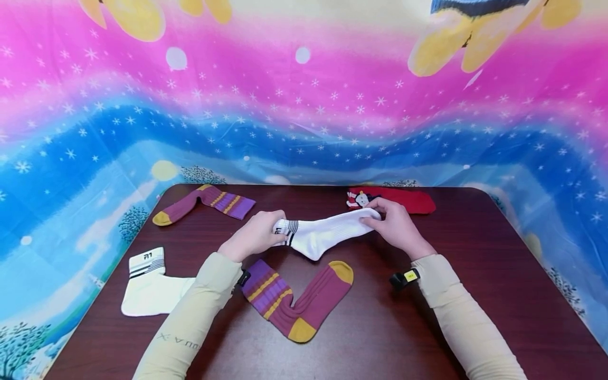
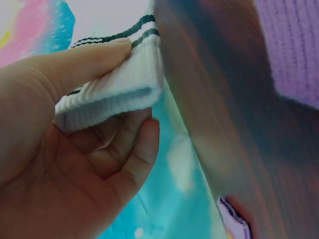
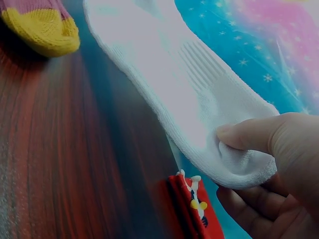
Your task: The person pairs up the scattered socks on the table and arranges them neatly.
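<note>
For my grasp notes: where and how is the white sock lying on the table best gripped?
Probably pinch that white sock by its cuff, coming from above on the person's left: it lies flat, cuff uncovered and pointing away, while the left sleeve hides the toe.

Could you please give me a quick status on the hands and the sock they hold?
Left hand pinching cuff, right hand pinching toe. White sock held between them, above the table. Nothing seen blocking it; red sock lies just behind right hand.
</note>
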### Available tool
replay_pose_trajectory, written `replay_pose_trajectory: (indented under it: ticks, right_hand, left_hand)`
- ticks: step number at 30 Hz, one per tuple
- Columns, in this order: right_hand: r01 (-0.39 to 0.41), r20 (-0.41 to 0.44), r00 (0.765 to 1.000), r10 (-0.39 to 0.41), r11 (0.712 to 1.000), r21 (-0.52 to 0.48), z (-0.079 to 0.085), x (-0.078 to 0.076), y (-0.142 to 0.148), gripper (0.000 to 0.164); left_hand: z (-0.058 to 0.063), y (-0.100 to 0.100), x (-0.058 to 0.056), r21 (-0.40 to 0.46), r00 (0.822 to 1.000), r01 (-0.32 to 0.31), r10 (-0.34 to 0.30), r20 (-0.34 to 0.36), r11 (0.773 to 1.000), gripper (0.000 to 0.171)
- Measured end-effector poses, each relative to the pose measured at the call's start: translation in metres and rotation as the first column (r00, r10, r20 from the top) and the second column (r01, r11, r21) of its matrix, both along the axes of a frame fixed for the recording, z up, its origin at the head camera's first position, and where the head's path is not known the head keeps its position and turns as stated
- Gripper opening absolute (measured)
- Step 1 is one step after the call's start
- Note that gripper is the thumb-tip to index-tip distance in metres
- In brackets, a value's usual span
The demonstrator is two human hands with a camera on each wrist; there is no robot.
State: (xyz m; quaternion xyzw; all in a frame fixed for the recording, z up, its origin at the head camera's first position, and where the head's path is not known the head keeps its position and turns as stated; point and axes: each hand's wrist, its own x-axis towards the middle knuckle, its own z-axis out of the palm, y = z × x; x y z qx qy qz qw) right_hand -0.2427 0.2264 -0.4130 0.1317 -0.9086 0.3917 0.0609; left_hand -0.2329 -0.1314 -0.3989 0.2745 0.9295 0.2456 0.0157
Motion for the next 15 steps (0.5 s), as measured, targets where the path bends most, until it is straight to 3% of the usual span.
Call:
replay_pose_trajectory:
  ticks: [15]
  right_hand:
    - [0.021,-0.013,1.0,-0.021,1.0,-0.016,0.0026,0.0001,0.0063,0.026]
  left_hand:
    - [0.0053,0.0029,-0.0101,0.093,1.0,-0.023,0.023,-0.001,0.995,0.021]
